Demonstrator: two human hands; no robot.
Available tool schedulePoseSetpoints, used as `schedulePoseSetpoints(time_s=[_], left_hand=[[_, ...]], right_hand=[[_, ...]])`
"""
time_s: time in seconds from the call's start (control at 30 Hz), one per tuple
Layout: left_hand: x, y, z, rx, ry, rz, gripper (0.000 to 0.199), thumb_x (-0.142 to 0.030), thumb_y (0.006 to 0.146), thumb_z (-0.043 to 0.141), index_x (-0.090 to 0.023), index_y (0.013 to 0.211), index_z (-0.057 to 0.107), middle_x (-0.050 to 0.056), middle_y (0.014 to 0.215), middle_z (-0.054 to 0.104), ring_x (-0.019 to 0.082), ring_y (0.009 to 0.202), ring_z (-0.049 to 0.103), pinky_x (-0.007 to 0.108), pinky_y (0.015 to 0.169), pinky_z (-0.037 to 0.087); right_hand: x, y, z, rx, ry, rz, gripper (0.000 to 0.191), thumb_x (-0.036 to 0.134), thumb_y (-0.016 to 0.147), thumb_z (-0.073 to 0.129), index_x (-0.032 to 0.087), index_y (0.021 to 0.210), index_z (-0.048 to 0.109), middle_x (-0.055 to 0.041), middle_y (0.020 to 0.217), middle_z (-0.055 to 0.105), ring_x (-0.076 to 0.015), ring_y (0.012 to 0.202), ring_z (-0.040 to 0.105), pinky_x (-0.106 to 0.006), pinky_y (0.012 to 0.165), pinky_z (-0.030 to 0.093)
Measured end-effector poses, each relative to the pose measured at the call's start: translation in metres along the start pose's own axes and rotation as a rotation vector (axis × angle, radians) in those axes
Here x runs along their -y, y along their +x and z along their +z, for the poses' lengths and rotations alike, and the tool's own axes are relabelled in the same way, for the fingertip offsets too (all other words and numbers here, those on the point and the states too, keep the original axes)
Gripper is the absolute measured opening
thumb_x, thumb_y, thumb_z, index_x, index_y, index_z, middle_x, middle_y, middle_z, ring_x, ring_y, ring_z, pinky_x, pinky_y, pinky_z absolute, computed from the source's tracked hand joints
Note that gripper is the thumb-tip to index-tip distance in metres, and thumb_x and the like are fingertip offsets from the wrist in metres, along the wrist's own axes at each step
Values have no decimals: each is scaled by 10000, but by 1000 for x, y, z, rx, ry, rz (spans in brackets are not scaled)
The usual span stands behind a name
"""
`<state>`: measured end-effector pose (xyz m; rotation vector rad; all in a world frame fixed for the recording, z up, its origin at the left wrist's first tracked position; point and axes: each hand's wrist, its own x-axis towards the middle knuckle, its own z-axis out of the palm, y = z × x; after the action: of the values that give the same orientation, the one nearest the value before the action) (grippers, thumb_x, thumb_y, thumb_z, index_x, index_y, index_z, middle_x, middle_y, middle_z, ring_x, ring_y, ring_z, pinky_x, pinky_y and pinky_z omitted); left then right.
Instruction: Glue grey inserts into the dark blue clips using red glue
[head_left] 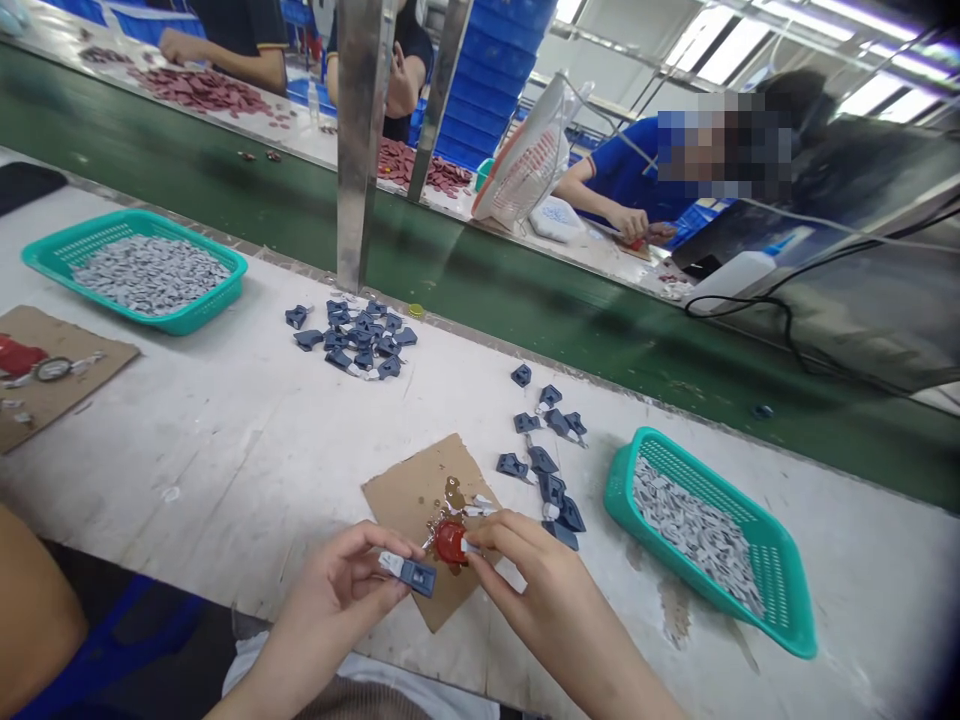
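Observation:
My left hand (349, 575) pinches a dark blue-grey plastic part (420, 577) with a small whitish piece at its near end. My right hand (525, 565) is closed with thumb and forefinger on a small light-grey piece (469, 546), right at the edge of a round red cap (450, 541). The cap lies on a square of brown cardboard (431, 610), among spots of brownish liquid (453, 492). A few more light-grey pieces (480, 506) rest there, partly behind my right fingers. Beyond that hand lie several loose dark blue-grey parts (551, 488).
Green baskets of small grey pieces stand at right (806, 620) and left (184, 320). A pile of dark parts (365, 335) sits near the green belt (480, 265). Another cardboard sheet (82, 370) lies at left. Across the belt, people work beside reddish pieces (202, 92).

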<state>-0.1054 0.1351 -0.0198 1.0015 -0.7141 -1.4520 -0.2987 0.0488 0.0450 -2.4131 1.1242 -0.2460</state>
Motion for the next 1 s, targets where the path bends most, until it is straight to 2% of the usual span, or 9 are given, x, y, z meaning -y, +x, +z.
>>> schedulePoseSetpoints(time_s=[0.2, 0.4, 0.5, 0.57, 0.77, 1.0], left_hand=[[-5, 0, 4, -8, 35, 48, 100, -224, 793, 717, -206, 891, 707, 45, 992, 689, 172, 893, 668, 240, 778, 540], [-11, 8, 19, -7, -76, -6, 181, -256, 782, 743, -201, 940, 675, 51, 975, 743, 171, 855, 693, 265, 807, 544], [-16, 13, 31, 48, -107, 13, 160, -254, 787, 741, -192, 910, 659, 59, 958, 754, 180, 878, 702, 272, 816, 548], [-20, 15, 40, 79, -125, 33, 150, -240, 785, 743, -188, 894, 653, 56, 944, 751, 178, 877, 702, 269, 807, 554], [-28, 19, 57, 93, -191, 72, 166, -239, 771, 761, -176, 863, 637, 39, 893, 735, 146, 813, 697, 244, 778, 556], [-29, 16, 60, 71, -192, 93, 145, -218, 768, 763, -171, 844, 649, 44, 910, 726, 156, 836, 700, 238, 766, 565]], right_hand=[[9, 4, -7, 29, -8, 24, 162, 170, 931, 488, 212, 867, 630, -49, 922, 668, -206, 876, 633, -356, 753, 526], [14, 2, -31, -59, 413, 159, 135, 343, 862, 640, 228, 837, 706, -43, 868, 713, -190, 824, 661, -313, 750, 549], [14, -1, -41, -63, 635, 240, 182, 395, 795, 712, 216, 828, 718, -53, 888, 720, -189, 830, 677, -303, 769, 575], [16, -4, -47, -49, 707, 260, 182, 396, 780, 729, 221, 829, 723, -50, 895, 720, -179, 820, 680, -292, 771, 582], [32, -7, -61, -37, 620, 240, 163, 389, 799, 705, 229, 824, 724, -43, 860, 727, -180, 808, 683, -287, 752, 594], [47, -7, -65, -76, 407, 107, 93, 295, 841, 648, 235, 824, 716, -41, 873, 738, -192, 834, 689, -293, 754, 585]])
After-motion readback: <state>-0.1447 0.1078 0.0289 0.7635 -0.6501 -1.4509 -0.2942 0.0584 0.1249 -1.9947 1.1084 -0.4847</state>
